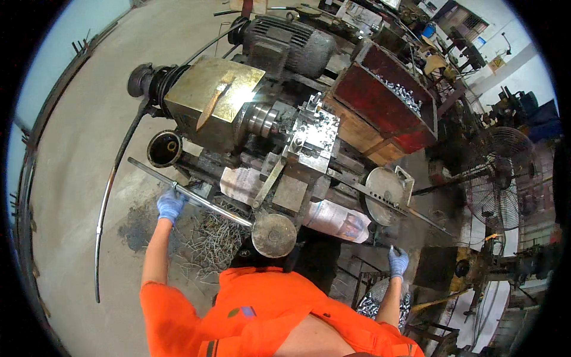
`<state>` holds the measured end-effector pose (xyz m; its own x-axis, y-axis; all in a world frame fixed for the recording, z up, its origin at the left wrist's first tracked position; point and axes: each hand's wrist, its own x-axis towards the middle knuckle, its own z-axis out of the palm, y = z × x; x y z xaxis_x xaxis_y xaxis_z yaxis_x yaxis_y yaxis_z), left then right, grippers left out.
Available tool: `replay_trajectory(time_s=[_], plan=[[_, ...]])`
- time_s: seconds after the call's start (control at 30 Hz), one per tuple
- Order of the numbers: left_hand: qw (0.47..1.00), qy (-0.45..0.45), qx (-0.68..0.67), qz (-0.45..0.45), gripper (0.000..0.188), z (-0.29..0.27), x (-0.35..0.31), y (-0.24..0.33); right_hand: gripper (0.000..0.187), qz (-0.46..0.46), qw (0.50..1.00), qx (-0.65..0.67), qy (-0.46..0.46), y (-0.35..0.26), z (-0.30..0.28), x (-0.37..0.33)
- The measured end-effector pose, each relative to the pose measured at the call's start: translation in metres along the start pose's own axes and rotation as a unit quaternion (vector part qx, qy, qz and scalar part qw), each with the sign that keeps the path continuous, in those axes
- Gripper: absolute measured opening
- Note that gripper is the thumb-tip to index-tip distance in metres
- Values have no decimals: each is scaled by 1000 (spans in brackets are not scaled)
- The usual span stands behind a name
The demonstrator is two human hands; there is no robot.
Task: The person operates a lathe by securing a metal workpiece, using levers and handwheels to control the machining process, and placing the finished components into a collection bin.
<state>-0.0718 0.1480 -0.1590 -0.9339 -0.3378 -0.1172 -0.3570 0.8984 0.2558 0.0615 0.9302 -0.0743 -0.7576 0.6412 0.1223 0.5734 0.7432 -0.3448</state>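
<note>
The left hand [171, 205] was wrapped around the rod [205, 202], which slanted leftward from the disc [273, 235] on the lathe [262, 119]; the right hand's [398, 262] grip, near metal parts [369, 306], was indiscernible.

"Brightest colour?"
"Orange: the shirt [267, 306] at six o'clock."
"The left grip [171, 205], near nine?"
"Pale blue, matching the right grip [398, 263] at four; the bar [209, 203] is silver."
"At eleven?"
"A golden cover [196, 83]; past one, a dark red bin [372, 107]."
</note>
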Motion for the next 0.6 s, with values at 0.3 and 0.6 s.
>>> replay_trajectory(time_s=[0.3,0.6], plan=[[999,21,34,-7,44,43,8,67,26,-15,998,44,-37,-33,15,-25],[972,-19,174,160,22,45,18,16,22,-71,993,88,-41,-52,1,-12]])
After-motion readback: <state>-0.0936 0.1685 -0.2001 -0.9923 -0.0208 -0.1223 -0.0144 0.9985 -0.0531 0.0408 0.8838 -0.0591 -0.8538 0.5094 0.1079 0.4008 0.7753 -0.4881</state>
